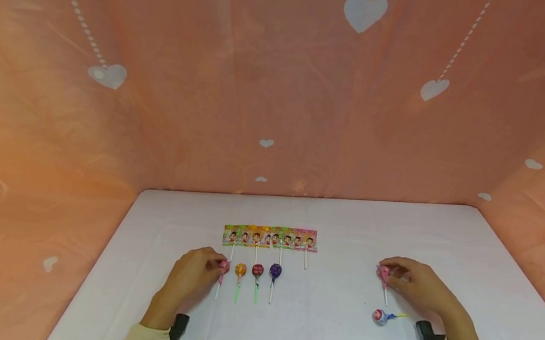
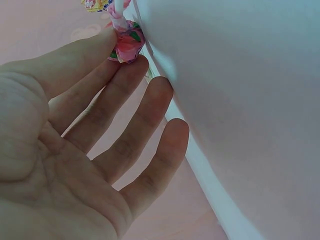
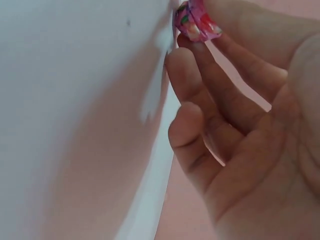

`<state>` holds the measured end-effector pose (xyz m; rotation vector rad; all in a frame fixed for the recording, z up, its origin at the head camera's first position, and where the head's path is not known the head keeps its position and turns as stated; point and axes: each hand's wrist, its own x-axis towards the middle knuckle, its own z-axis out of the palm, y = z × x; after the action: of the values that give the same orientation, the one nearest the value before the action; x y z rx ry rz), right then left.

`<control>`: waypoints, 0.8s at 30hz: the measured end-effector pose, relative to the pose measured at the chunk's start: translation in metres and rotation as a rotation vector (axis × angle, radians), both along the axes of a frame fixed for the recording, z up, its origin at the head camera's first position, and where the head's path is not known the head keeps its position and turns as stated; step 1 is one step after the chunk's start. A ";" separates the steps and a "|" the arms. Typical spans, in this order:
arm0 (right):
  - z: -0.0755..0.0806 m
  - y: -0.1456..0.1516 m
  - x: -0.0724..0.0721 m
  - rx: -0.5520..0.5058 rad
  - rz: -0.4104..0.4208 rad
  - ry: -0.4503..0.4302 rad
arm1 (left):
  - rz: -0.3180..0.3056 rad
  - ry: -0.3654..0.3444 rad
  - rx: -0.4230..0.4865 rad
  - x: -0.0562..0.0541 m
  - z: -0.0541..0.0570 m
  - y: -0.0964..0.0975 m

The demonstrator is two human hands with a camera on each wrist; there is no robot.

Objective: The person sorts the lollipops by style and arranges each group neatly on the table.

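My left hand (image 1: 195, 270) pinches the wrapped head of a pink lollipop (image 1: 224, 266) at the left end of a row; its white stick points toward me. In the left wrist view, thumb and fingertips meet at the pink wrapper (image 2: 131, 44). On the right, my right hand (image 1: 416, 282) holds another pink lollipop (image 1: 383, 272) by its head between thumb and fingers, stick pointing down toward me. The right wrist view shows that pink wrapper (image 3: 197, 22) at the fingertips. Just below this hand lies a blue lollipop (image 1: 379, 317) with a yellow stick.
Beside the left hand lie an orange lollipop (image 1: 240, 269), a red lollipop (image 1: 257, 270) and a purple lollipop (image 1: 275, 271). Behind them, several flat-packaged lollipops (image 1: 257, 237) form a row. An orange cloth with hearts (image 1: 281, 92) surrounds the white table (image 1: 314, 332).
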<state>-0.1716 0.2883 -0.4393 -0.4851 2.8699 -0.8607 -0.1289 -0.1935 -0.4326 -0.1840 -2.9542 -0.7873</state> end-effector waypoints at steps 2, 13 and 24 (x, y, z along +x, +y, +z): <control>0.001 0.001 0.000 0.011 -0.015 0.012 | -0.001 0.000 -0.002 0.000 0.000 0.000; 0.016 0.007 0.003 -0.039 -0.010 0.125 | -0.006 0.004 -0.013 0.000 -0.002 -0.001; 0.013 -0.010 0.002 -0.085 0.027 0.110 | 0.002 -0.005 -0.005 -0.002 -0.004 -0.001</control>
<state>-0.1691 0.2780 -0.4265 -0.5969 2.9268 -0.9854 -0.1306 -0.1948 -0.4370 -0.1798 -2.9614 -0.7811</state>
